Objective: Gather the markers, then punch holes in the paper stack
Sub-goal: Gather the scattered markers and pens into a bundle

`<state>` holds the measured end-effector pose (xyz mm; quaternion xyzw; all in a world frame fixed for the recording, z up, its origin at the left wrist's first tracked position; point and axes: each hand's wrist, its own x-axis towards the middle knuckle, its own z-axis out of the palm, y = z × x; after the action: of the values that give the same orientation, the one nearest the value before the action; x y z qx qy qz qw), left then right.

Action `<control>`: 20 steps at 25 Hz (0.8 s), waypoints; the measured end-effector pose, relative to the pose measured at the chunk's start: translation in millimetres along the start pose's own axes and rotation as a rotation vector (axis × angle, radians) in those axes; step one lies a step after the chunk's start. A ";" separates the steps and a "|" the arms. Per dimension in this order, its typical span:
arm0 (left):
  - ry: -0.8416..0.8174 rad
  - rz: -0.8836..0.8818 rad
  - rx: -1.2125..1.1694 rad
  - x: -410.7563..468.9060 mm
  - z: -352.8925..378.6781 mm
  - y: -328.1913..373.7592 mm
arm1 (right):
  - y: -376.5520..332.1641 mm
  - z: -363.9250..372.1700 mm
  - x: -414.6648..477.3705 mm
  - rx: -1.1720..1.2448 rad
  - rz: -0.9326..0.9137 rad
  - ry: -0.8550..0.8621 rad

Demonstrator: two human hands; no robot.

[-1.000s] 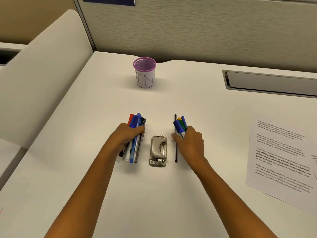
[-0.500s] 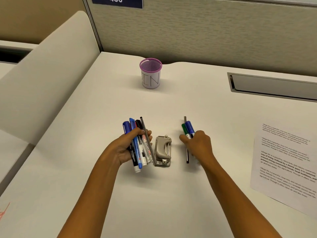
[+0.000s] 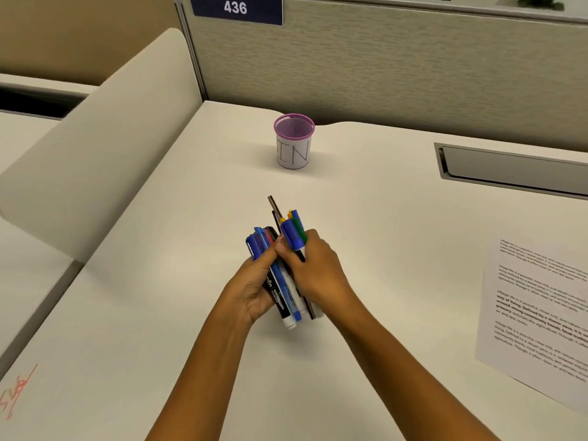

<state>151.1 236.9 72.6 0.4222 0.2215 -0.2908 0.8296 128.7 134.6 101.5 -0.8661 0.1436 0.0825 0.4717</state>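
Across nearly the whole view, a pale desk (image 3: 159,281), backed by a beige fabric partition (image 3: 413,74). At the desk's right edge, flat and well apart from the hands, the paper stack (image 3: 537,313), printed side up. Near the far right, set into the desk, a long grey recessed slot (image 3: 509,168). From the bottom of the view, two bare forearms converging at centre. There, the left hand (image 3: 254,291), fingers and thumb wrapped round a bundle of markers (image 3: 281,288), with blue, black and red caps pointing away. Touching it, the right hand (image 3: 318,272), clamped on a smaller clutch (image 3: 292,235) capped in blue, green and yellow. Beyond both bundles, a thin dark pen (image 3: 274,206) poking out, impossible to tell in which hand. Further back, upright near the partition, a purple mesh cup (image 3: 294,143) wrapped in white paper lettered "IN". High on the partition, a navy plate (image 3: 237,8) numbered 436. At the near left corner, a red scribble (image 3: 16,393).
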 end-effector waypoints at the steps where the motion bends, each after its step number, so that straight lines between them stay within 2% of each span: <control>1: -0.008 -0.017 -0.054 -2.4 -0.5 -0.1 | -2.9 5.7 -0.5 -0.061 0.000 0.024; 4: -0.048 -0.072 -0.197 -9.0 -3.7 3.2 | -7.5 18.4 -2.6 -0.158 0.013 0.034; 9: -0.064 -0.019 -0.209 -16.9 -12.0 11.1 | -4.1 30.4 -4.8 -0.167 -0.006 -0.091; 12: -0.135 -0.030 -0.148 -23.3 -17.9 21.0 | -3.3 26.6 -0.3 -0.050 0.014 -0.230; 14: -0.187 -0.023 -0.048 -29.3 -19.5 25.5 | -0.8 25.1 3.2 0.004 -0.006 -0.246; 17: -0.174 0.131 0.197 -33.2 -19.3 25.4 | 5.7 35.4 3.7 0.135 -0.136 -0.097; 20: -0.027 0.460 0.437 -33.0 -16.4 19.8 | 10.4 55.6 4.4 0.365 -0.311 0.028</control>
<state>138.2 269.6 95.2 0.6255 0.0416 -0.1420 0.7661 129.0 175.2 61.9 -0.7793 0.0275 -0.0303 0.6253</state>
